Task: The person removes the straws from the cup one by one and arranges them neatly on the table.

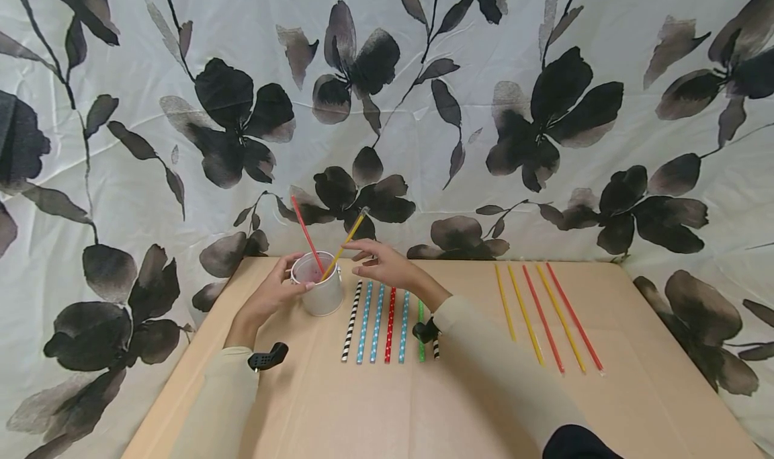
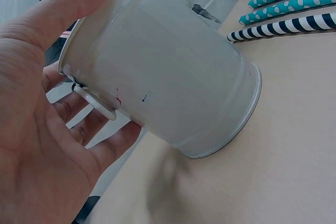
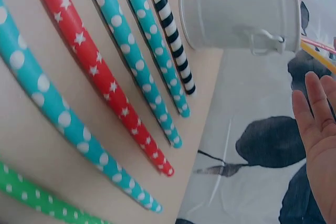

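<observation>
My left hand (image 1: pixel 278 285) grips a small white metal bucket (image 1: pixel 322 298), its thumb at the rim and its fingers round the far side; the left wrist view shows the bucket (image 2: pixel 163 66) close up, with a wire handle hinge. A red straw (image 1: pixel 307 234) and a yellow straw (image 1: pixel 347 240) stand slanted in the bucket. Beside the yellow straw, my right hand (image 1: pixel 387 264) hovers with its fingers mostly straight. In the right wrist view those fingers (image 3: pixel 317 103) are extended, near the yellow straw (image 3: pixel 317 56); the thumb is hidden there.
Right of the bucket lies a row of patterned straws, including a black-and-white striped straw (image 1: pixel 352 321), a red starred straw (image 1: pixel 390 324) and a green straw (image 1: pixel 421 335). Several yellow and red straws (image 1: pixel 544 318) lie farther right. Floral cloth (image 1: pixel 447 177) hangs behind the table (image 1: pixel 363 412).
</observation>
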A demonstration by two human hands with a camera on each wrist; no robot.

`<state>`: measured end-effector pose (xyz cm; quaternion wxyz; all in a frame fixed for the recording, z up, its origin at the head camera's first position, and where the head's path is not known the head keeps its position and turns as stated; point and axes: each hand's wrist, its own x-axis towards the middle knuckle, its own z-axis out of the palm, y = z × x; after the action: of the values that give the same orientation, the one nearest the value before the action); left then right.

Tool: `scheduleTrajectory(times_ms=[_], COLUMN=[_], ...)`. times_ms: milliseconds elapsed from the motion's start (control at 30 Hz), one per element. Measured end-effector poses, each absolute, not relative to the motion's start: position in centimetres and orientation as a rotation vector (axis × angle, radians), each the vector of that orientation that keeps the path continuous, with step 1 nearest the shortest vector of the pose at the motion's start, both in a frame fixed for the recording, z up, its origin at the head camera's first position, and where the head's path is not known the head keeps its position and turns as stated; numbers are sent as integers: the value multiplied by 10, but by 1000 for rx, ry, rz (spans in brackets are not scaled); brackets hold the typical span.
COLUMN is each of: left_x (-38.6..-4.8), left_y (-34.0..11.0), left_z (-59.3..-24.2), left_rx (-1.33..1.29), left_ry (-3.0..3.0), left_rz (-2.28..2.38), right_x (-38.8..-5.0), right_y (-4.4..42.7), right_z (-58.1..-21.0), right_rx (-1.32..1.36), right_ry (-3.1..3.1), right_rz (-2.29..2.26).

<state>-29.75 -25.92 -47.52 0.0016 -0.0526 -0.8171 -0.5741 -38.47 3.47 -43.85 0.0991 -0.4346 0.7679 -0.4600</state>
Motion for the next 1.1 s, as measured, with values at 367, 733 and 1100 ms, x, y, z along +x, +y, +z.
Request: scheduleTrajectory(times_ms=[367,733,1100], left_x=[-302,-301,-303], left_y=[-257,-256,-257], left_z=[-479,-478,-480], left_rx=[-149,-140,-161], left_ry=[-2563,-2575,-2566], left_rz=[-1776,-1772,-1759], right_x=[-386,-391,-396], right_y=[31,51,81], right_z=[-440,-422,-406], right_rx=[-1262,-1322,-1379], right_ry=[2274,2275,2254], right_rz=[-1331,-1424,-1584])
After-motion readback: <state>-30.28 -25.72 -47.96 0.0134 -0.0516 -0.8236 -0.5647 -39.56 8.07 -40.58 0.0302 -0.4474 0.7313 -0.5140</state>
